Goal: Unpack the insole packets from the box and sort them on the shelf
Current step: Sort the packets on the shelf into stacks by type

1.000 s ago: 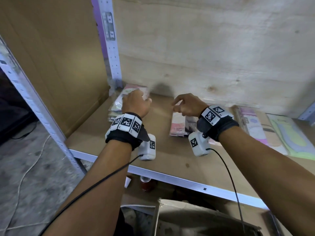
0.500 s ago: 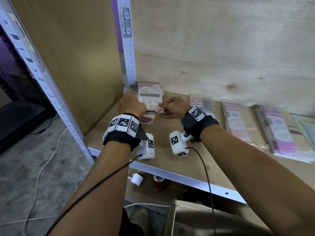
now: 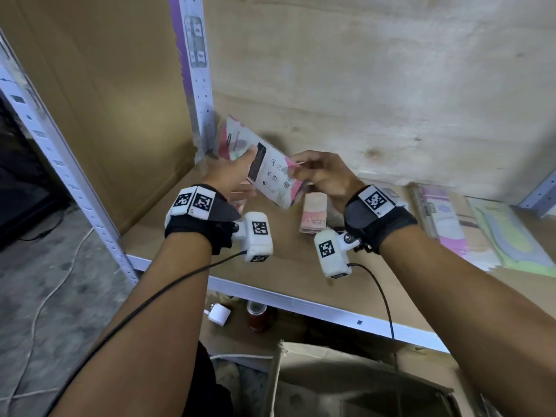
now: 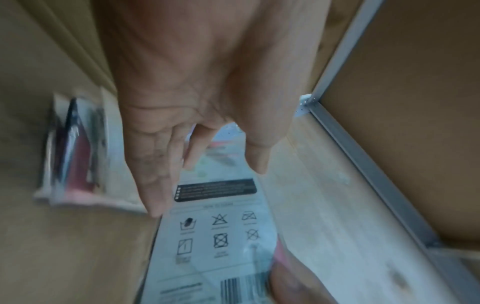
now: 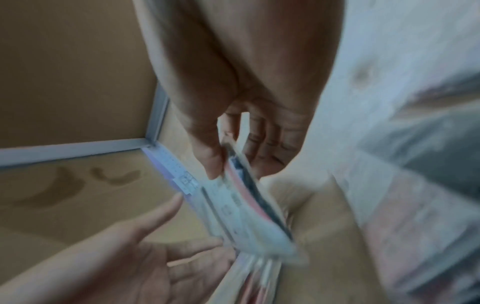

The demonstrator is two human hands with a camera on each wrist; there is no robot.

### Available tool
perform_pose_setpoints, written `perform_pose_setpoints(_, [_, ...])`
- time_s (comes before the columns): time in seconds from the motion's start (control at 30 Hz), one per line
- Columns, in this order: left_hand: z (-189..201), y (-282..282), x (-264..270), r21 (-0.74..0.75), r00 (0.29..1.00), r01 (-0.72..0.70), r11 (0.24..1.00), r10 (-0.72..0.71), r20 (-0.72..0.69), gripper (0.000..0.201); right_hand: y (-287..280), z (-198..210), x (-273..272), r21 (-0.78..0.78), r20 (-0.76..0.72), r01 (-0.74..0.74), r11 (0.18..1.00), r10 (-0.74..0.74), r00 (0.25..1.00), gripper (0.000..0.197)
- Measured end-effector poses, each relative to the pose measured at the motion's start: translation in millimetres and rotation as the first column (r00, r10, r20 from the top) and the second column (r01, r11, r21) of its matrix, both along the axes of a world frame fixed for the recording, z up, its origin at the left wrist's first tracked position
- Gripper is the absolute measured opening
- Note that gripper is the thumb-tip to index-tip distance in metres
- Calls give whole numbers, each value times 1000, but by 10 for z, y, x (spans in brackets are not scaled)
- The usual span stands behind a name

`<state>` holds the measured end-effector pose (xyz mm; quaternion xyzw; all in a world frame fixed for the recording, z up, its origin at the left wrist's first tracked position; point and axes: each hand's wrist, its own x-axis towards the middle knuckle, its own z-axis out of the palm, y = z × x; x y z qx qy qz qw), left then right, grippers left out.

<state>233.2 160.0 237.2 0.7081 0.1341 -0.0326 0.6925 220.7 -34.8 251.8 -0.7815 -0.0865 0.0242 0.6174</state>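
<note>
An insole packet, white with pink edges, a black label, wash symbols and a barcode, is held tilted above the back-left corner of the shelf. My right hand pinches its right edge between thumb and fingers; the right wrist view shows this pinch on the packet. My left hand lies with straight fingers against the packet's left side. In the left wrist view the left hand's fingers stretch out over the packet. A stack of packets lies on the shelf beside it.
More packets lie along the shelf: a small stack in the middle, pink and beige ones, a green one at the right. A metal upright stands behind the left corner. An open cardboard box sits below the shelf's front edge.
My right hand came over from the middle stack to the left corner. The top packet rose off the left stack and now shows its printed back, held between both hands.
</note>
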Motion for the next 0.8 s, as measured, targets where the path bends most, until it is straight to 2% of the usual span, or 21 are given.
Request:
perform_pose_setpoints(0.07, [63, -117, -27, -198, 1000, 23, 980, -21, 15, 62, -124, 86, -134, -88, 177, -41, 995, 56, 983, 23])
perform_pose_setpoints(0.13, [115, -242, -48, -369, 999, 38, 929, -25, 38, 53, -278, 125, -242, -276, 310, -29, 961, 117, 944, 24])
perform_pose_setpoints(0.2, [137, -391, -81, -482, 997, 66, 874, -46, 54, 33, -464, 130, -335, -405, 349, 10, 914, 145, 926, 23])
perform_pose_setpoints(0.27, [120, -546, -127, -495, 994, 103, 863, -77, 72, 11, -681, 114, -410, -452, 323, 22, 892, 141, 936, 21])
perform_pose_setpoints(0.37, [92, -752, -196, -396, 985, 172, 902, -153, 78, 2, -1021, 69, -492, -393, 270, 92, 915, 19, 963, 16])
perform_pose_setpoints(0.43, [89, -889, -248, -349, 971, 240, 906, -224, 85, 13, -1263, 22, -522, -347, 280, 215, 913, -117, 953, 21])
perform_pose_setpoints(0.5, [93, -1016, -301, -308, 953, 303, 902, -288, 94, 15, -1456, -50, -552, -305, 196, 243, 921, -189, 962, 26])
perform_pose_setpoints(0.57, [85, -1164, -338, -290, 938, 347, 892, -335, 93, 10, -1617, -145, -602, -242, 18, 161, 957, -161, 987, 29])
perform_pose_setpoints(0.63, [64, -1310, -364, -265, 926, 376, 888, -370, 73, 20, -1734, -238, -670, -95, -132, 64, 993, -77, 988, 26])
perform_pose_setpoints(0.7, [35, -1429, -358, -220, 923, 383, 897, -383, 43, 32, -1842, -313, -724, 48, -181, 34, 998, -25, 983, 24])
perform_pose_setpoints(0.8, [13, -1448, -282, -237, 954, 298, 925, -291, 67, 32, -1964, -386, -785, 123, -184, 17, 992, 6, 983, 28])
